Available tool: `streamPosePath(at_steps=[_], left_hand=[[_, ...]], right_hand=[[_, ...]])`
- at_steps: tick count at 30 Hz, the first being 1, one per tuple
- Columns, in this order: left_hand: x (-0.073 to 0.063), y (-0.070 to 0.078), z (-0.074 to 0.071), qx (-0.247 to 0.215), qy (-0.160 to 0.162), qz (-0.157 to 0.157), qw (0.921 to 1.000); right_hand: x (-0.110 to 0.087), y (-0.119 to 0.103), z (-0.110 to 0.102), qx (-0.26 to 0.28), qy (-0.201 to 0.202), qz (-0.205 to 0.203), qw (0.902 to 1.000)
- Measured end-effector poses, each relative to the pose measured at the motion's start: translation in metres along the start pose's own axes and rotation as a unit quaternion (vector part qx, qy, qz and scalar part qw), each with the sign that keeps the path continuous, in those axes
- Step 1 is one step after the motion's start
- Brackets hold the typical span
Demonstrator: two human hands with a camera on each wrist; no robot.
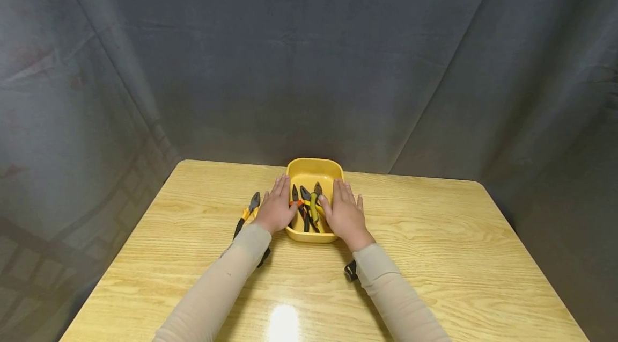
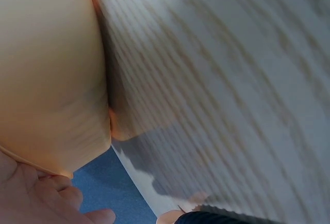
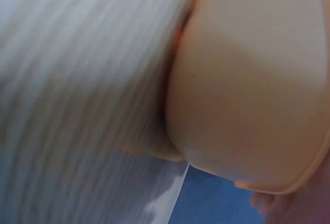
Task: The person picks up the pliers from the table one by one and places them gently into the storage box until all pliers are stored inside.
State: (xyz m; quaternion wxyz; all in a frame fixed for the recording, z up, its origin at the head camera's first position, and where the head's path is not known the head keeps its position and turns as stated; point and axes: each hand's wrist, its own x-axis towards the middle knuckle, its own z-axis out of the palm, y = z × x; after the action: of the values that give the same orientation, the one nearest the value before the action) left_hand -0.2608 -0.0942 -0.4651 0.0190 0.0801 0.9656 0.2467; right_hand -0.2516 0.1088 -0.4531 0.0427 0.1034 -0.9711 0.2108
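A yellow plastic tray [image 1: 316, 238] stands near the table's far edge, with several pliers inside. These include long-nose pliers with orange and black handles [image 1: 303, 213] and pliers with green handles [image 1: 314, 208]. My left hand [image 1: 275, 212] lies along the tray's left rim, fingers straight, thumb toward the inside. Along the opposite rim rests my right hand [image 1: 345, 217], also with straight fingers and its thumb over the interior. Both wrist views show the tray's outer wall [image 2: 51, 69] close up, with parts of the fingers at the rim.
Another pair of pliers, yellow and black [image 1: 254, 203], lies on the wooden table [image 1: 434, 245] left of my left hand, partly hidden by the forearm. A dark grey curtain [image 1: 289, 63] hangs behind the table and along its sides.
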Motion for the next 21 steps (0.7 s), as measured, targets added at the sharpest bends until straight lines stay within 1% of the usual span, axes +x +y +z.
streamPosePath(at_steps=[6,14,21], left_hand=[[-0.001,0.000,0.000,0.000,0.001,0.001,1.0000],[-0.002,0.001,0.000,-0.003,-0.001,0.002,1.0000],[-0.003,0.002,-0.001,-0.006,0.000,0.004,1.0000]], right_hand=[[-0.001,0.005,-0.005,0.005,-0.041,-0.001,0.9991],[0.000,0.014,-0.011,-0.026,-0.085,-0.003,0.9960],[0.001,0.023,-0.015,-0.024,-0.100,-0.019,0.9946]])
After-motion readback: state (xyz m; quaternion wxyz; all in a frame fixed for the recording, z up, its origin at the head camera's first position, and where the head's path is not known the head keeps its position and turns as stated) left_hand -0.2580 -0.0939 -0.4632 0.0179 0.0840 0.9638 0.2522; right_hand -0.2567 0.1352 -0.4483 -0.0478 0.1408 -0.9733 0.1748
